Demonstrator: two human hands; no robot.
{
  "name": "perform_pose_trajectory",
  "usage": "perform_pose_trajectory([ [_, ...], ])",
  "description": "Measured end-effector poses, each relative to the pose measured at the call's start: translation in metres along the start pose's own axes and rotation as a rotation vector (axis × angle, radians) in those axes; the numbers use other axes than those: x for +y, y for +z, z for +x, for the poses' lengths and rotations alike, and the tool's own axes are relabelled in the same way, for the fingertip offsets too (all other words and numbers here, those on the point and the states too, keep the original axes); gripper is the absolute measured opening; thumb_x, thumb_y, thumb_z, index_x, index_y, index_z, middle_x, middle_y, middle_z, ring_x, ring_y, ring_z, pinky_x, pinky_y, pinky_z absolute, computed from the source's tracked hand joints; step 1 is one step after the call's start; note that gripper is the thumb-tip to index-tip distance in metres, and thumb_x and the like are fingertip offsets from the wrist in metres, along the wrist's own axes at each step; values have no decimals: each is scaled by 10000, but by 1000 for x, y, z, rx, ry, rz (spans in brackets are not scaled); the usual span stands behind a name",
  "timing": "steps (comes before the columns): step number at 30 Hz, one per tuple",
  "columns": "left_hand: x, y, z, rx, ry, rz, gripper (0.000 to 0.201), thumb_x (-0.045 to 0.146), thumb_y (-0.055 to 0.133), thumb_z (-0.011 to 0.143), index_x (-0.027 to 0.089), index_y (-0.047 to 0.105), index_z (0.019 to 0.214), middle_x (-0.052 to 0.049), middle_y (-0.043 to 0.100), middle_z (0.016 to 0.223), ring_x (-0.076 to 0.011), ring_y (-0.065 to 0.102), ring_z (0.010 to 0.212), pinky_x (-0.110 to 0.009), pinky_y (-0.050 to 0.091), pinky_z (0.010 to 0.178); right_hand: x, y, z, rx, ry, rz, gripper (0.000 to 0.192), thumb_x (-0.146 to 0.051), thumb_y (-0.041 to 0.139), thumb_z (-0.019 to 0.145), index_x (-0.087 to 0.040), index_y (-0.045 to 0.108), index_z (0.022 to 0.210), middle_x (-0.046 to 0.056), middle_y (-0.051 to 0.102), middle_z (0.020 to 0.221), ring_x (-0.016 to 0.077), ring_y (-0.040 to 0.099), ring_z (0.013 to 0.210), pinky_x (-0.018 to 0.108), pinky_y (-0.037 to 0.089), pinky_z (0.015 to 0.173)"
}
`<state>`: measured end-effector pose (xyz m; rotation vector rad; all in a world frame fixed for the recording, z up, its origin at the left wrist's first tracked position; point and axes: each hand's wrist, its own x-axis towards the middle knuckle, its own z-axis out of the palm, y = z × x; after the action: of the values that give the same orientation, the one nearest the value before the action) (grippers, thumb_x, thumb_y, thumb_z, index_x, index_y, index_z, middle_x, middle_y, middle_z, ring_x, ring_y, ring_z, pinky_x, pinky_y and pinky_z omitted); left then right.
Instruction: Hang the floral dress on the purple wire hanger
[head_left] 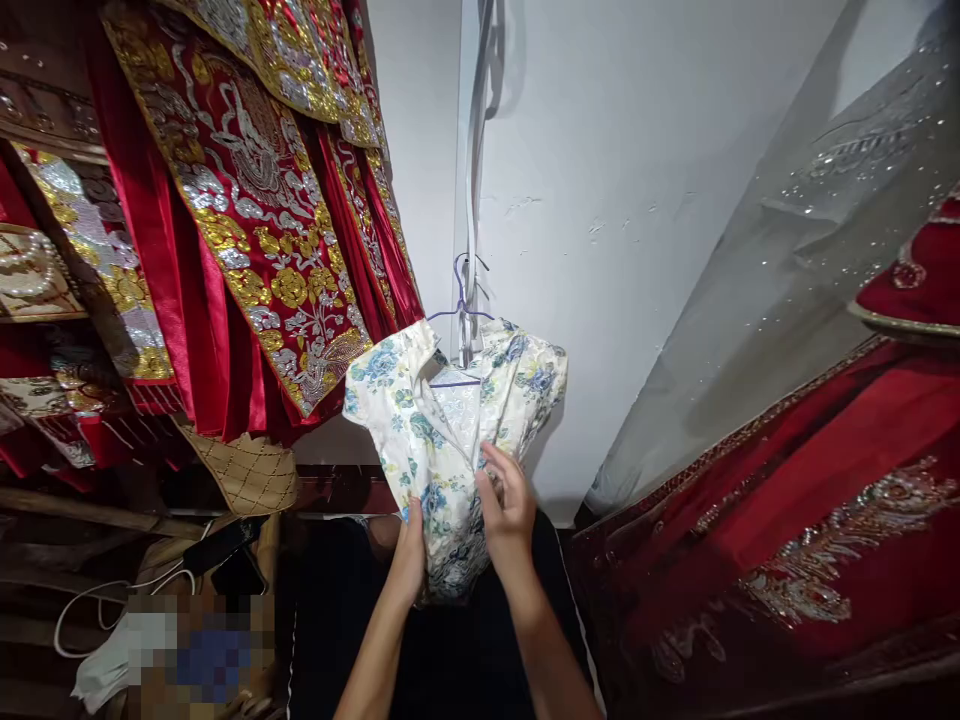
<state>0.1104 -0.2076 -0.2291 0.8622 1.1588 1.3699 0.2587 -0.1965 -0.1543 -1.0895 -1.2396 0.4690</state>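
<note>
- Left hand (409, 555) grips the floral garment (450, 440) from below.
- Right hand (508, 505) pinches its front; hanger (459, 330) above.
- Keep fabric taut, I judge.

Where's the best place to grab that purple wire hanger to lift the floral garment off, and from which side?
Probably the twisted neck of the purple wire hanger, just under its hook, approached from the front and slightly right. That part stands bare above the floral garment; the shoulders lie under cloth. The red embroidered robes crowd the left. Both the left hand and right hand grip the fabric lower down.
</note>
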Motion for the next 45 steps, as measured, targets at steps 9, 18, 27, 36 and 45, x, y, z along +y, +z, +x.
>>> perform_pose_trajectory([
  [9, 30, 10, -27, -180, 3, 75, 748, 563, 793, 709, 230, 609, 1354, -120, 609, 1411, -353, 446, 1425, -479, 305, 1229, 27, -19, 7, -434, 308, 85, 394, -586, 591, 876, -208, 556, 767, -5, 541, 665, 169, 522, 649, 286, 423, 623],
  [18, 42, 7, -30, -220, -59, 0, 761, 473, 847, 676, 170, 612, 1333, -166, 615, 1394, -366, 531, 1348, -483, 380, 1174, 15, -17, -2, -488, 338, 65, 260, -451, 548, 895, -219, 511, 784, -31, 477, 670, 142, 447, 617, 266, 349, 579],
  [27, 20, -22, -2, 461, 325, 348, 585, 496, 665, 848, 218, 514, 1341, -139, 562, 1369, -316, 530, 1304, -448, 414, 1110, 12, -8, -6, -490, 376, 56, 231, -322, 503, 853, -223, 529, 645, -24, 502, 567, 133, 398, 513, 268, 293, 507],
  [36, 39, 36, -22, -104, 455, 505, 230, 346, 515, 939, 242, 615, 1118, -93, 646, 1111, -265, 603, 1080, -379, 470, 958, -1, -5, -7, -581, 463, 161, 208, -264, 496, 792, -209, 530, 594, -54, 441, 433, 106, 393, 423, 253, 299, 480],
  [45, 34, 36, -21, -142, 498, 597, 222, 351, 469, 972, 226, 584, 828, -35, 586, 829, -210, 567, 825, -304, 418, 770, -28, -3, 32, -261, 559, 413, 234, -385, 595, 802, -164, 619, 729, -25, 540, 469, 73, 367, 375, 214, 213, 382],
])
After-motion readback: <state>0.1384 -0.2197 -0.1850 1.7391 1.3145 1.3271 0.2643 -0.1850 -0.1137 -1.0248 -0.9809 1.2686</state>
